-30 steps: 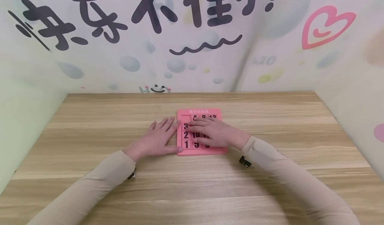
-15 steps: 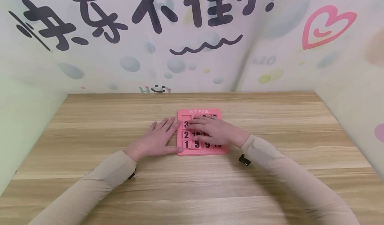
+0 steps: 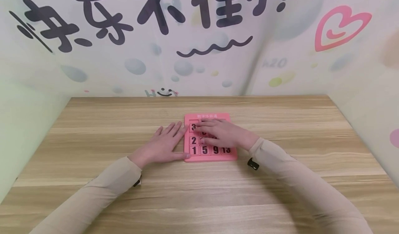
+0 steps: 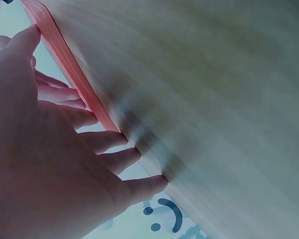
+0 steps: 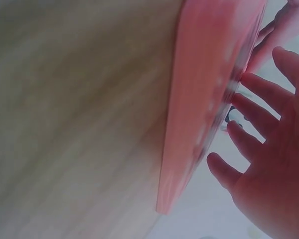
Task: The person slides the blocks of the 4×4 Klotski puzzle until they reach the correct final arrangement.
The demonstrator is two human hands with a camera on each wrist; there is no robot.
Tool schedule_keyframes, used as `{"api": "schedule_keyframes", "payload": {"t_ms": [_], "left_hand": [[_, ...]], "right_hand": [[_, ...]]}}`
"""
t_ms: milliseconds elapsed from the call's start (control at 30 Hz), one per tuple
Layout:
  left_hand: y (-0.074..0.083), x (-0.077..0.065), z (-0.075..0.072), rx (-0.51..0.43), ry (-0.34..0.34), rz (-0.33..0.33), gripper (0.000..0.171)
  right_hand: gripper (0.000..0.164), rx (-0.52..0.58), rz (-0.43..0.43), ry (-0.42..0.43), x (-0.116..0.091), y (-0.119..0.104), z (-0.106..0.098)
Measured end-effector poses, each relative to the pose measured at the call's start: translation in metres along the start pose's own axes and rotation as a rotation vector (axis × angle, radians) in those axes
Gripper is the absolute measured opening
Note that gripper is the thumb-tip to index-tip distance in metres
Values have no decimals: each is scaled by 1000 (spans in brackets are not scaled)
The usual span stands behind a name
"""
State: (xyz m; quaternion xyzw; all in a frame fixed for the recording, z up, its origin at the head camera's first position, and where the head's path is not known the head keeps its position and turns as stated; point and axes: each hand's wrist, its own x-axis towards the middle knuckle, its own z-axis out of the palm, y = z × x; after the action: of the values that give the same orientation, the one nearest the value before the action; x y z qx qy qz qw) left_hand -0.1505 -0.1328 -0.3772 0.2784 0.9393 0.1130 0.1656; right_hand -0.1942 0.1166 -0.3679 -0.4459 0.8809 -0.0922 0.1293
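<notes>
A pink sliding number puzzle lies flat on the table in the head view, its tiles printed with black numbers. My left hand is spread beside it, thumb tip and forefinger at its left edge; the left wrist view shows that pink side edge along the fingertips. Over the tiles reaches my right hand, fingers extended, with fingertips at the tile numbered 3. A gap shows between that tile and the tile numbered 2. My right hand hides several tiles of the middle and upper rows.
The wood-grain table runs back to a printed wall with large dark characters and a pink heart. Pale side walls stand at left and right. A small black device sits under the right sleeve.
The tile numbered 3 has slid up, away from the tile numbered 2. My right hand has shifted slightly up with it, uncovering the tile numbered 13. The left hand stays put.
</notes>
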Motion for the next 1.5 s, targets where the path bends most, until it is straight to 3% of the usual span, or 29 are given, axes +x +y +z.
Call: {"api": "schedule_keyframes", "payload": {"t_ms": [900,1500], "left_hand": [[3,-1,-4,1,6,6,96],[2,-1,-1,-11,10,3,95]], "right_hand": [[52,5,16,10,9,10,-2],[49,-46,-60,63,-3,3,-15]]}}
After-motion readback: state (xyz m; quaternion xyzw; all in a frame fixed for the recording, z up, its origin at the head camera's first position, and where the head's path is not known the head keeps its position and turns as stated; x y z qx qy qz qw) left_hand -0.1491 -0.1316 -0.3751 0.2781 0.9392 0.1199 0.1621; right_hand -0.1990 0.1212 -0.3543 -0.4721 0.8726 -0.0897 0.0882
